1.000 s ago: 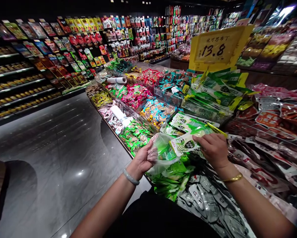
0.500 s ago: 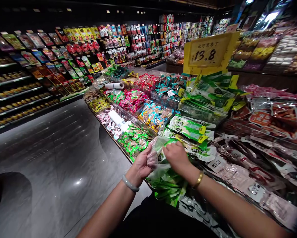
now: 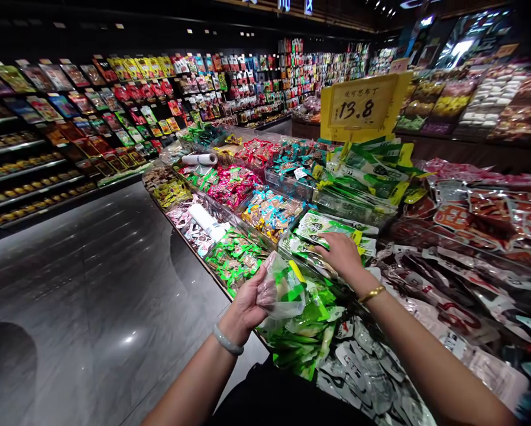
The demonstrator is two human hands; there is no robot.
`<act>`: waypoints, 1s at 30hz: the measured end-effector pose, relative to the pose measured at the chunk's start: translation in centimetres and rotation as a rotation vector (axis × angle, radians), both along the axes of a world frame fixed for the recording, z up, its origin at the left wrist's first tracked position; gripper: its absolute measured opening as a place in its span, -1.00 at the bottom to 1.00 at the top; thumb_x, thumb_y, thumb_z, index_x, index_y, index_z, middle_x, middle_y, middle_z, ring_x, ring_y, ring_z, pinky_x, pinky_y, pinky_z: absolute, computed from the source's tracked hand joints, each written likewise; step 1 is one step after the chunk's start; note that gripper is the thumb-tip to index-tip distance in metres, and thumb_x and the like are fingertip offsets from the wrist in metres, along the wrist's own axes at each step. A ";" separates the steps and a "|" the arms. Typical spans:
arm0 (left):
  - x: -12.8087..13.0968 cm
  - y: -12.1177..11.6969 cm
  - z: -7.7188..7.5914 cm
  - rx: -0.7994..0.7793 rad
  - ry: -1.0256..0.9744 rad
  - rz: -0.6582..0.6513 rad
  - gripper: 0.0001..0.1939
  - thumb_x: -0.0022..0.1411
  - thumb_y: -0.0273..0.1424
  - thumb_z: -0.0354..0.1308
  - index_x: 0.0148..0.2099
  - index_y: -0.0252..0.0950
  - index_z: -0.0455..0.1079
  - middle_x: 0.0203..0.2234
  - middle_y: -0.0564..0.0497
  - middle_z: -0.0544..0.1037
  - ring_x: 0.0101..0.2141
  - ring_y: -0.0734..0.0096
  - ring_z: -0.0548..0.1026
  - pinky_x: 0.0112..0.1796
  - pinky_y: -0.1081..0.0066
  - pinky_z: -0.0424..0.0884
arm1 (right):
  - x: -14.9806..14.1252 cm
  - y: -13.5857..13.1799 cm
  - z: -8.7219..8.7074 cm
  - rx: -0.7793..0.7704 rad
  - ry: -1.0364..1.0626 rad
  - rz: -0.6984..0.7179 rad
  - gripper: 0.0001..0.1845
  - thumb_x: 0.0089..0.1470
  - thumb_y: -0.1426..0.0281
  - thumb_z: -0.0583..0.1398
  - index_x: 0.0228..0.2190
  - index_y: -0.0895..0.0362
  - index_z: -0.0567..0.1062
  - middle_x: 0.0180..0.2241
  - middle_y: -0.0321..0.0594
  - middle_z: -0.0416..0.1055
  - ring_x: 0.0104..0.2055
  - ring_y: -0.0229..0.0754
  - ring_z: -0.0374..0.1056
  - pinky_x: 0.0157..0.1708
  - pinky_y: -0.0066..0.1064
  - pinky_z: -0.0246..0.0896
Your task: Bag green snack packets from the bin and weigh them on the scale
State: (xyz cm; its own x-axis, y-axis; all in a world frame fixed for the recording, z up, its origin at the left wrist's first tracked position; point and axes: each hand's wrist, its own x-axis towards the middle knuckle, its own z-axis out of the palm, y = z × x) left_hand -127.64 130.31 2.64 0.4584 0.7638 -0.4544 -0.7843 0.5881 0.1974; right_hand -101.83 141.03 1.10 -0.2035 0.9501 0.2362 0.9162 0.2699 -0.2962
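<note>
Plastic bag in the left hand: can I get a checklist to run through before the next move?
1. Left hand gripping the plastic bag: ok.
2. Green packet inside the bag: ok.
3. Packet count in the bag readable: not ok, contents overlap.
4. Right hand at the green-and-white packs: ok.
5. Right fingers closed on a pack: cannot tell, fingertips hidden.

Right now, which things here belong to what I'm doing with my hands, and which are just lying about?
In the job:
- translucent bag, held open-mouthed by your left hand
- green-and-white packets, where your right hand is

Just around:
- two white rolls
- pink-wrapped pieces
- yellow price sign
</note>
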 end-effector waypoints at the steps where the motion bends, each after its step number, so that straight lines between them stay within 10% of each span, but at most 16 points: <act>1: 0.1 0.0 -0.2 0.035 0.004 -0.009 -0.72 0.42 -0.27 0.01 -0.32 -0.31 0.32 -0.67 0.22 0.01 -0.73 0.68 0.06 -0.73 0.70 -0.04 | 0.7 1.0 -0.7 -0.011 -0.078 -0.047 -0.51 0.20 0.19 0.21 0.09 0.19 0.47 0.14 0.06 0.41 0.19 0.10 0.28 0.16 -0.10 0.09; 10: 0.6 -0.1 2.3 0.278 0.117 -0.101 -0.64 0.37 -0.26 0.13 0.18 -0.12 0.35 -0.64 0.22 0.09 -0.70 0.67 0.07 -0.69 0.68 -0.07 | 1.5 2.9 -3.4 -0.198 -0.259 -0.127 -0.56 0.35 0.23 -0.03 -0.15 0.14 0.59 -0.20 0.02 0.58 -0.15 -0.03 0.47 -0.18 -0.29 0.20; 19: 0.2 1.1 -0.4 0.200 0.199 -0.048 -0.71 0.29 -0.31 0.22 0.05 -0.16 0.41 -0.68 0.25 0.06 -0.73 0.68 0.02 -0.73 0.69 -0.07 | 1.9 3.8 -2.7 -0.202 -0.239 -0.215 -0.54 0.34 0.24 -0.06 -0.17 0.17 0.58 -0.26 0.08 0.57 -0.25 0.00 0.48 -0.31 -0.29 0.19; 30: 0.0 1.3 -0.8 0.157 0.133 -0.018 -0.85 0.31 -0.33 0.20 -0.09 -0.23 0.40 -0.67 0.25 0.07 -0.75 0.69 0.06 -0.74 0.69 -0.02 | 4.1 3.0 2.7 0.128 0.067 -0.183 -0.63 0.28 0.25 -0.01 -0.15 0.12 0.54 -0.33 -0.09 0.55 -0.37 -0.09 0.35 -0.44 -0.38 -0.03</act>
State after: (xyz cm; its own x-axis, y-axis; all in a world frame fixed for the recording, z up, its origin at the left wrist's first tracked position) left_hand -127.61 131.56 1.87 0.4166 0.8224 -0.3874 -0.7349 0.5555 0.3890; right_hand -97.68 144.02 3.85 -0.0103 0.9310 0.3649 0.9327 0.1405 -0.3322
